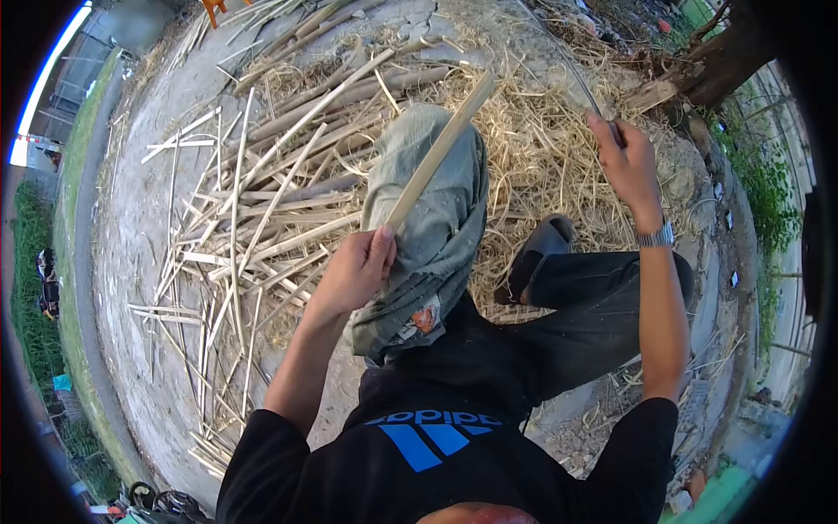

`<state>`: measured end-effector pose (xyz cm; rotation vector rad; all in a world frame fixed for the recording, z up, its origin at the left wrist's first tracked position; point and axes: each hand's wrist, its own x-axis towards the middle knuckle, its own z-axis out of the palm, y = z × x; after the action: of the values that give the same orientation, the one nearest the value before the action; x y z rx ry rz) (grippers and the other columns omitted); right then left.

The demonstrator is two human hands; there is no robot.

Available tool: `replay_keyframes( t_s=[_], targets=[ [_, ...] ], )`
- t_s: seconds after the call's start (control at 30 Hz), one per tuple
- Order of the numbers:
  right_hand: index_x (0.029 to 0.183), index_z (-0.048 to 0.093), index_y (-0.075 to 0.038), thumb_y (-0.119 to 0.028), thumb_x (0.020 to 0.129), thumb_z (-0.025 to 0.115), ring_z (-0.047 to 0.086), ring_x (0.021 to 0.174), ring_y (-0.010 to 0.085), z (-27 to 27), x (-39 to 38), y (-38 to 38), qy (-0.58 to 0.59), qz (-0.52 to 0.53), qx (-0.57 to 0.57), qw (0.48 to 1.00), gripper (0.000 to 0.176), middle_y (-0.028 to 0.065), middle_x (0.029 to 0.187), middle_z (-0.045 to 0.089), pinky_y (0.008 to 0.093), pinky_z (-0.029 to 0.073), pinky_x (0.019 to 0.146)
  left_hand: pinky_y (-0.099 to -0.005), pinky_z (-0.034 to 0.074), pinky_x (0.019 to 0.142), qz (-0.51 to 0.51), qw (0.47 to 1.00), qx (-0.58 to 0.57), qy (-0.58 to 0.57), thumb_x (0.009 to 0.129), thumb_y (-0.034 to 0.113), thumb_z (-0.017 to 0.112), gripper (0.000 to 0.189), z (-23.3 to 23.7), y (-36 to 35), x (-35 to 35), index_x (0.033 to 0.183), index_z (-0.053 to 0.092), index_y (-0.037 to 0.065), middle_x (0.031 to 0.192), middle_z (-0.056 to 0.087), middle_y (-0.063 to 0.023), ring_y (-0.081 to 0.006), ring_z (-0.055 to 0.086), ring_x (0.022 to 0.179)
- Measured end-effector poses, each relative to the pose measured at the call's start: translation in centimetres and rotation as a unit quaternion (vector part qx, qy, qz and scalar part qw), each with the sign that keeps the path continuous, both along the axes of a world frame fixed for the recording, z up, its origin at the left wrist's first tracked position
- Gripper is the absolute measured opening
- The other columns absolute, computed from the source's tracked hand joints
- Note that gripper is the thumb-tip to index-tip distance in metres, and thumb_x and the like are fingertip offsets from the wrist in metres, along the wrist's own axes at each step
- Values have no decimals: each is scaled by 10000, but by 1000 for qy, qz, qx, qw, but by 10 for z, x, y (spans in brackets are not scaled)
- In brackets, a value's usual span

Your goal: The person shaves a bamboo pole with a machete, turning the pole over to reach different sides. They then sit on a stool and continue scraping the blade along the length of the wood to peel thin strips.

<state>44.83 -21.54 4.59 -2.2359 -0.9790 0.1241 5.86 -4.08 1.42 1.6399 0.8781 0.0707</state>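
Observation:
My left hand point(356, 269) is closed round the near end of a flat bamboo strip point(441, 150). The strip slants up and to the right across a worn grey-green cloth point(428, 218) that covers my raised left knee. My right hand point(625, 162), with a metal watch point(655, 235) on the wrist, grips the handle of a long, thin knife point(567, 65). Its dark blade points away from me, up and to the left, apart from the strip. The handle is mostly hidden by my fingers.
Many cut strips point(244, 210) and longer poles lie heaped to the left. Curled shavings point(541, 148) cover the ground ahead, around my boot point(541, 249). A tree trunk point(729, 57) stands at the upper right. An orange plastic item point(215, 10) is at the far edge.

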Motion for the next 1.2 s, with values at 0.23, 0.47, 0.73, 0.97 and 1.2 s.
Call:
replay_keyframes(
  t_s=[0.23,0.47,0.73,0.97,1.2],
  targets=[
    [729,614,-48,-518,967,681,522,516,79,3,-117,-10,158,53,93,982,531,-1,555,555,287,386,494,-260,349,411,-11,990,-140,10,1108,524,369,620,20,0,4,764,542,38,544,487,-30,-105,437,426],
    [779,611,-29,-536,976,656,616,477,257,-11,-159,9,85,222,-23,971,547,56,574,620,358,471,495,-268,359,407,-26,987,-160,-16,1105,541,373,638,10,-2,11,809,587,19,506,477,-14,-99,418,406],
    [767,617,-100,-631,934,637,679,546,299,-40,-174,27,-37,250,-18,967,557,60,589,663,418,530,492,-249,247,376,33,946,-310,-85,1104,512,417,566,-4,0,7,756,491,71,488,370,35,-78,334,370],
    [721,619,-94,-698,968,534,630,448,257,-37,-136,49,-136,185,-42,972,658,55,510,603,378,483,418,-234,238,364,25,949,-305,-75,1107,502,409,551,-1,7,12,754,463,83,479,325,48,-64,266,351],
    [723,617,-66,-667,993,519,643,467,271,-13,-152,39,-89,188,-46,977,665,99,511,604,388,494,440,-240,221,351,1,930,-355,-98,1104,519,402,566,2,4,17,757,470,77,483,334,36,-70,288,356]
  ],
)
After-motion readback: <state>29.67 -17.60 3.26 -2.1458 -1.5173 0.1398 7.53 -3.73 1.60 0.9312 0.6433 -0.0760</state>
